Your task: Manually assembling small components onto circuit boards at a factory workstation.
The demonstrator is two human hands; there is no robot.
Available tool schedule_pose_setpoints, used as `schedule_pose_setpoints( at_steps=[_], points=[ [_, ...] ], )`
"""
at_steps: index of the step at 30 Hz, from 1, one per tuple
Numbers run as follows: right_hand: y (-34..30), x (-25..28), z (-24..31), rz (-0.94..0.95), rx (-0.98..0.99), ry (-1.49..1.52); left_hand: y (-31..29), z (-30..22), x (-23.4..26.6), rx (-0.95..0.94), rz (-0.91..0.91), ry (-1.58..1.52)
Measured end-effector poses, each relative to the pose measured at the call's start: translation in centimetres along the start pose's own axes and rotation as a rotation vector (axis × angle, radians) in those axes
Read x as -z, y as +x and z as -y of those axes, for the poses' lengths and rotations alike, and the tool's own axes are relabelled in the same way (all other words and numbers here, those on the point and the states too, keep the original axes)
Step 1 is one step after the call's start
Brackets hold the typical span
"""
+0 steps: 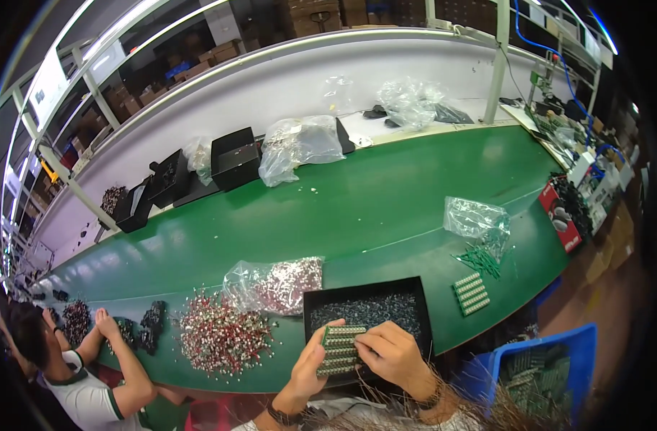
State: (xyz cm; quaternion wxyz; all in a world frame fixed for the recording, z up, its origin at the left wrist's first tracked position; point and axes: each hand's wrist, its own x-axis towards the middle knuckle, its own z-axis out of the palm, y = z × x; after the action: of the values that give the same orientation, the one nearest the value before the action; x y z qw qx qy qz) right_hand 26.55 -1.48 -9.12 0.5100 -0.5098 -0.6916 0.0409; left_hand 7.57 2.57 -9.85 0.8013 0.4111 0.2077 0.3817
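My left hand (310,363) grips a green circuit board panel (340,350) by its left side, the thumb lying along the edge. Rows of small pale parts run across the panel. My right hand (394,353) is at the panel's right edge with thumb and forefinger pinched together; whatever is between the fingertips is too small to make out. Both hands are over the near part of a black tray (425,316) that holds many small dark pieces (368,309). The hands and panel hide the tray's near side.
Left of the tray lie a heap of small red and white parts (224,334) and a plastic bag of similar parts (285,286). To the right are another panel (471,294), green sticks (479,260) and a blue bin (591,359). A co-worker (84,366) sits at left.
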Motion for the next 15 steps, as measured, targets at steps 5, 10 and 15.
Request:
schedule_pose_setpoints(
  at_steps=[5, 10, 15],
  points=[
    [-0.5, 0.5, 0.3, -0.016, -0.020, -0.035, -0.1, -0.7, 0.1, 0.015, -0.019, 0.019],
    [0.7, -0.3, 1.8, -0.022, -0.010, -0.036, -0.5, -0.7, 0.8, 0.017, 0.019, 0.042],
    [1.0, -1.9, 2.3, -0.045, 0.079, -0.005, -0.5, -0.5, 1.2, 0.050, 0.029, 0.132]
  ],
)
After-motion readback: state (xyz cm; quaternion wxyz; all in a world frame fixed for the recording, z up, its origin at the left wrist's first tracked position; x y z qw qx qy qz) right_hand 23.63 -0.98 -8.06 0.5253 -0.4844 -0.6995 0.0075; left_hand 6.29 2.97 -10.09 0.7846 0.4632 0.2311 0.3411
